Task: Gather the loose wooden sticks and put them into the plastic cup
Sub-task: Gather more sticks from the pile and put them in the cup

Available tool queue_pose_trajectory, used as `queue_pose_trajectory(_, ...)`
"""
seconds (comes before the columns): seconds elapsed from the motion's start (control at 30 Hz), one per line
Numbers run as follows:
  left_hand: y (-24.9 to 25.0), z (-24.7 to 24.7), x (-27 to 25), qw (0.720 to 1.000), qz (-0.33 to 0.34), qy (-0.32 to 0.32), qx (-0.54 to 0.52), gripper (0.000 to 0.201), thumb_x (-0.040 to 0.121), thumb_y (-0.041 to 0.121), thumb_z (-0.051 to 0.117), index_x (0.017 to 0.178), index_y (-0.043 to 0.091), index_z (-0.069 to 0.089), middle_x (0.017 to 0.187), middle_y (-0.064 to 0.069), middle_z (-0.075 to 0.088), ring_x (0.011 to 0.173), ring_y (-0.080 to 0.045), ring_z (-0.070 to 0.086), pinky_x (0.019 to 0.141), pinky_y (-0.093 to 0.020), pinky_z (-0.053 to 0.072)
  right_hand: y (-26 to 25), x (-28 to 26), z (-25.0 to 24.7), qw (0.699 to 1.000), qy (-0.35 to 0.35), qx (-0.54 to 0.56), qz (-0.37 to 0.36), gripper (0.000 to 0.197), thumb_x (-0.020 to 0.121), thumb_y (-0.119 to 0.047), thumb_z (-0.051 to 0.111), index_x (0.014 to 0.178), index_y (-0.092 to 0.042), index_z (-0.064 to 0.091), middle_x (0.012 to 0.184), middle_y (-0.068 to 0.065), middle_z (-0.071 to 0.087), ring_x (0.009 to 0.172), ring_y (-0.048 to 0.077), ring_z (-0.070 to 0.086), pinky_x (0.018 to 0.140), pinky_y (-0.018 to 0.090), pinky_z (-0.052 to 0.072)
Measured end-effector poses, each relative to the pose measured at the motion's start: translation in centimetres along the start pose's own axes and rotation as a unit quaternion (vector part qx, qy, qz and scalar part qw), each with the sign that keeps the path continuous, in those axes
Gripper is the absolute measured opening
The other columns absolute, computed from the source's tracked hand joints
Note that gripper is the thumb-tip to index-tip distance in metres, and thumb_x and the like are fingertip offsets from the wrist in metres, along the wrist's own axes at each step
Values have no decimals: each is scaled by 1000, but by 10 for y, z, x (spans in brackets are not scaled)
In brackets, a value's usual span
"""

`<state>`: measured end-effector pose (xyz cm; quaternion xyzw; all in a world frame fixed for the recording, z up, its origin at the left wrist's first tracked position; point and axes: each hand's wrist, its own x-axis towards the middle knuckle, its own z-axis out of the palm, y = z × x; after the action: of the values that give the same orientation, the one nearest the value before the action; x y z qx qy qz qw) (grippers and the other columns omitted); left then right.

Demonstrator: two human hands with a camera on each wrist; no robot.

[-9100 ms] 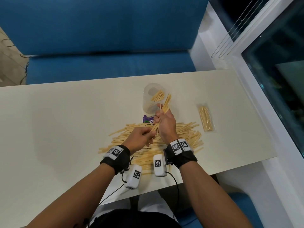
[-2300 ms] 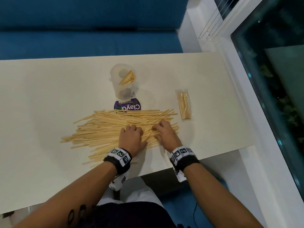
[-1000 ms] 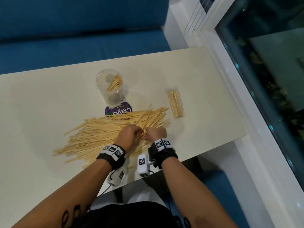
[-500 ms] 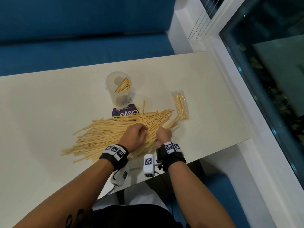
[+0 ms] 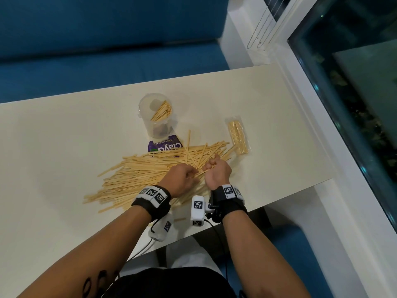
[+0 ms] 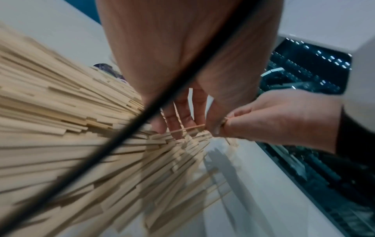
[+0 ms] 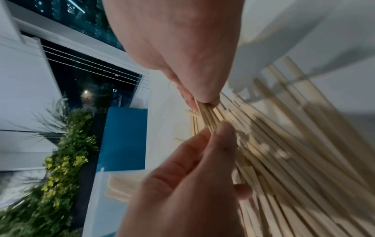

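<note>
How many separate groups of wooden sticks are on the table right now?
3: the loose pile under both hands, a few sticks standing in the plastic cup, and a sealed packet right of the pile. Others may be hidden.

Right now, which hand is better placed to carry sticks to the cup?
Right, probably. The right hand already pinches a few sticks and lies nearer the pile's cup side; the left hand only feeds them across.
</note>
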<state>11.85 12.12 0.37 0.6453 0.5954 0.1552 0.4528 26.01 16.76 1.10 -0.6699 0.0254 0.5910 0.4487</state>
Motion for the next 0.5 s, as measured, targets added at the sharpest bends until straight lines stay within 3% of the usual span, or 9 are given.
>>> queue_pose_trajectory(0.07, 1, -1, 1, 1000, -5, 11, -10, 26, 94, 25, 70, 116, 13, 75, 109, -3, 73, 93, -17, 63, 84, -30, 49, -1, -5, 3, 1000, -19, 15, -20, 19, 112, -14, 40, 120, -7, 55, 64, -2, 36, 53, 13, 32, 54, 29, 30)
queue_pose_trajectory(0.13, 4, 0, 1, 999, -17, 16, -25, 23, 95, 23, 70, 114, 13, 76, 106, -1, 73, 90, -15, 63, 82, -28, 47, -1, -7, 5, 998, -30, 10, -45, 26, 113, -26, 41, 117, -5, 55, 62, -2, 36, 51, 13, 33, 52, 30, 33)
queue_pose_trajectory(0.33, 10, 5, 0, 994, -57, 34, -90, 21, 94, 18, 72, 114, 11, 75, 86, 3, 73, 76, -10, 72, 71, -15, 49, 1, -11, 3, 994, -59, -2, -89, 21, 113, -26, 40, 102, -10, 51, 66, 4, 47, 50, 17, 43, 53, 33, 39)
queue_pose_trajectory(0.43, 11, 8, -1, 992, -53, 59, -101, 20, 92, 17, 74, 111, 11, 78, 86, 2, 73, 78, -12, 70, 81, -30, 56, 3, -11, 2, 994, -58, -4, -95, 25, 113, -28, 40, 103, -10, 53, 62, 1, 43, 47, 15, 41, 52, 33, 40)
queue_pose_trajectory(0.5, 12, 9, -3, 994, -40, 45, -96, 21, 91, 20, 75, 111, 13, 78, 90, 3, 74, 81, -10, 69, 83, -33, 56, 4, -8, 1, 994, -45, -14, -99, 28, 112, -30, 41, 105, -8, 56, 64, 0, 38, 46, 12, 38, 49, 31, 38)
